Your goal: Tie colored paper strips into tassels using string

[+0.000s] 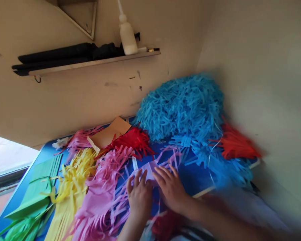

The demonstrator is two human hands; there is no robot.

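A strip of lilac fringed tissue paper (150, 167) lies on the blue table (193, 172) in front of me, its cut ends spread out on both sides. My left hand (140, 192) rests on its near left part, fingers apart and slightly bent. Beside it, my right hand (170, 187) touches the paper with fingers stretched out; its thumb is partly hidden. Pink fringed tissue paper (100, 197) is heaped just left of my left hand. Beyond my right hand trails loose blue fringe (223, 170).
A large blue fringed mound (183, 103) stands against the wall. Red fringe (238, 140) lies at its right, more red fringe (132, 139) at its left. Yellow (75, 180) and green paper (40, 184) cover the left side. A white bottle (127, 36) stands on the shelf (100, 62).
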